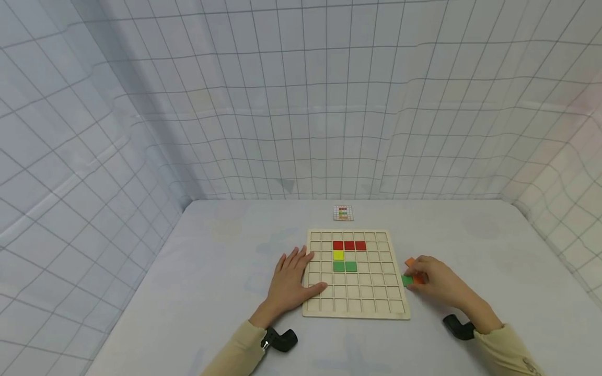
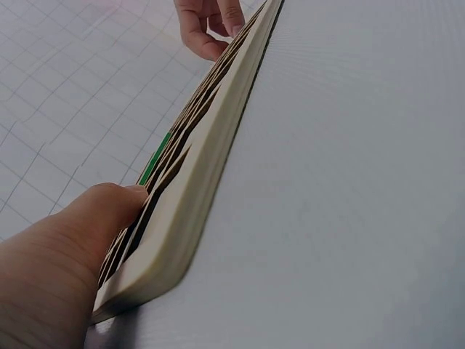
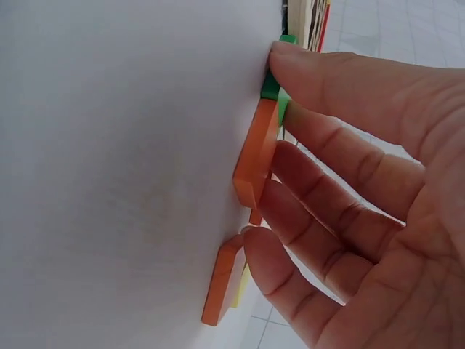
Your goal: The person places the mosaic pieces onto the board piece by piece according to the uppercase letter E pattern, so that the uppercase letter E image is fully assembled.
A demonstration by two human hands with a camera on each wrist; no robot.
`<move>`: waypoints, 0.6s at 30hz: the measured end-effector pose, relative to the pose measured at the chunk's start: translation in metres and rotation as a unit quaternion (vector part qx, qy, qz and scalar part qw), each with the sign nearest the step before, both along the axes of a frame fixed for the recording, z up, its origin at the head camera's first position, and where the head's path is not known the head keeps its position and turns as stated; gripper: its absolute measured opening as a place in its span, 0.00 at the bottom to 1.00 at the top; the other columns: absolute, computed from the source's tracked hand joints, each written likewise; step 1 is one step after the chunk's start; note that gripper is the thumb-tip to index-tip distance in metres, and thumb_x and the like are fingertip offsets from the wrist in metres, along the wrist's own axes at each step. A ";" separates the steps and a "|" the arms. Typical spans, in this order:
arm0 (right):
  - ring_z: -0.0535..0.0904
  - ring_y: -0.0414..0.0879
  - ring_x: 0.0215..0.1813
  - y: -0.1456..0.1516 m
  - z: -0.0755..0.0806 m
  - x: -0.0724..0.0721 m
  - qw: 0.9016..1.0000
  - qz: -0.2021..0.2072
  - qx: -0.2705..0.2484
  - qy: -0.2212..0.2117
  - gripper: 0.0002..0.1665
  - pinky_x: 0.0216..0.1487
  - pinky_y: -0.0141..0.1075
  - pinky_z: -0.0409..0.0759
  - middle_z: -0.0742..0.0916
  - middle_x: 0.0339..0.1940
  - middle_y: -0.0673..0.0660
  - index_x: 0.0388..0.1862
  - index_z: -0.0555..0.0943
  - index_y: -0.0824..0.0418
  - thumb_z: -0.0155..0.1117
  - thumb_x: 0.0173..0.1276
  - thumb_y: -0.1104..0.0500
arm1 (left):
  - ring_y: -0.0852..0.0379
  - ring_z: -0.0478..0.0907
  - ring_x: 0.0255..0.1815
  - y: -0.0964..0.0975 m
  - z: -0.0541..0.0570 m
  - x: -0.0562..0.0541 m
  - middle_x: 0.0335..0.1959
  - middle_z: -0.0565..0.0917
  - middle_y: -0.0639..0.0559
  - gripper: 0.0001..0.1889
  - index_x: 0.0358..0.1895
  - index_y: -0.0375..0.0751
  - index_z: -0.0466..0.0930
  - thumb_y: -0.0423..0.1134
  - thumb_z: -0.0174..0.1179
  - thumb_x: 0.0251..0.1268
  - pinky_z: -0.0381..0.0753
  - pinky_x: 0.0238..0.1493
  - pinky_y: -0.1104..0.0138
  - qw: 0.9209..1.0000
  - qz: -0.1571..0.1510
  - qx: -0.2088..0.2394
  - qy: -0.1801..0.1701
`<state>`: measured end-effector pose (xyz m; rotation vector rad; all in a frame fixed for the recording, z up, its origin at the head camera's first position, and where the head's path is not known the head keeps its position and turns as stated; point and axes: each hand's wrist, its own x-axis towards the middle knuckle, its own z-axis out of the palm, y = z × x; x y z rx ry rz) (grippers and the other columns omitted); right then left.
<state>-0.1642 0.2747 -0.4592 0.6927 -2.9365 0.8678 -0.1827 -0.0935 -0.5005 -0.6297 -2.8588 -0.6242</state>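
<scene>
A pale wooden grid board (image 1: 376,308) lies on the table before me. My left hand (image 1: 288,284) rests on its left edge with fingers spread and thumb over the lower squares. In the grid sit a row of three red tiles (image 1: 349,246), one yellow tile (image 1: 338,255) below, and two green tiles (image 1: 345,267) under that. Right of the board my right hand (image 1: 437,282) pinches a loose green tile (image 3: 272,83) between thumb and index finger. An orange tile (image 3: 256,156) touches that tile, and another orange tile (image 3: 222,283) lies by the little finger.
A small card (image 1: 343,213) with a printed coloured grid lies behind the board. Part of a yellow tile (image 3: 240,289) shows behind the lower orange one. White grid-patterned cloth walls (image 1: 301,104) stand around the table at the back and sides.
</scene>
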 end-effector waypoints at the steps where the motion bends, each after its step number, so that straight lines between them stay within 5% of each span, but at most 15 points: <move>1: 0.69 0.42 0.34 0.000 0.000 0.000 1.000 0.000 0.001 0.000 0.12 0.32 0.32 0.71 0.78 0.33 0.45 0.34 0.83 0.56 0.76 0.51 0.64 | 0.50 0.47 0.74 0.000 0.000 0.000 0.73 0.57 0.47 0.46 0.72 0.45 0.61 0.71 0.52 0.56 0.40 0.70 0.51 1.000 0.000 0.000 -0.001; 18: 0.74 0.39 0.33 -0.003 0.001 0.000 0.999 0.001 -0.054 -0.008 0.15 0.32 0.31 0.74 0.82 0.33 0.46 0.29 0.76 0.53 0.73 0.53 0.68 | 0.50 0.47 0.74 0.001 0.000 0.001 0.73 0.57 0.47 0.46 0.72 0.45 0.61 0.71 0.52 0.55 0.40 0.70 0.51 1.000 0.002 -0.004 -0.001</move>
